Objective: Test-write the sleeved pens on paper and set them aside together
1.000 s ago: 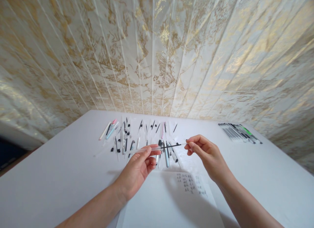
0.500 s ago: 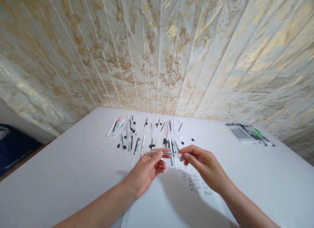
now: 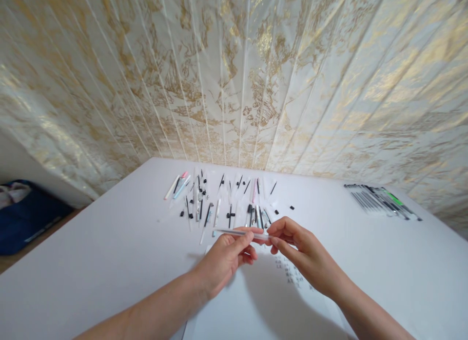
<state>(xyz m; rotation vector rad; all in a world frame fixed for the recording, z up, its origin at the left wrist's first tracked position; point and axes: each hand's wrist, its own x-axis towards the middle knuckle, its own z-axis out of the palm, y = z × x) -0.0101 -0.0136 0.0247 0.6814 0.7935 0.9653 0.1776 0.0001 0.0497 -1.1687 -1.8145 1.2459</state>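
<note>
A slim translucent pen barrel (image 3: 261, 236) lies almost level above the table, with something dark grey inside its left part. My left hand (image 3: 224, 259) pinches it at mid-length between thumb and fingers. At the barrel's right end, the thumb and forefinger of my right hand (image 3: 302, 247) close on the tip; any small part between them is too small to make out. Beneath both hands rests a white sheet of paper (image 3: 237, 311) with handwritten characters (image 3: 288, 274), partly covered by my right hand.
Beyond my hands, loose pen parts are scattered: black caps (image 3: 230, 215), thin refills (image 3: 273, 187), a pink barrel (image 3: 255, 190) and a light blue pen (image 3: 182, 187). Several pens (image 3: 380, 201) lie in a row at the right. A dark blue bag (image 3: 32, 218) is on the floor at left.
My right fingers have come in against the barrel's right end, where a small gap showed before. The barrel now tilts slightly down to the right. The view has shifted a little left.
</note>
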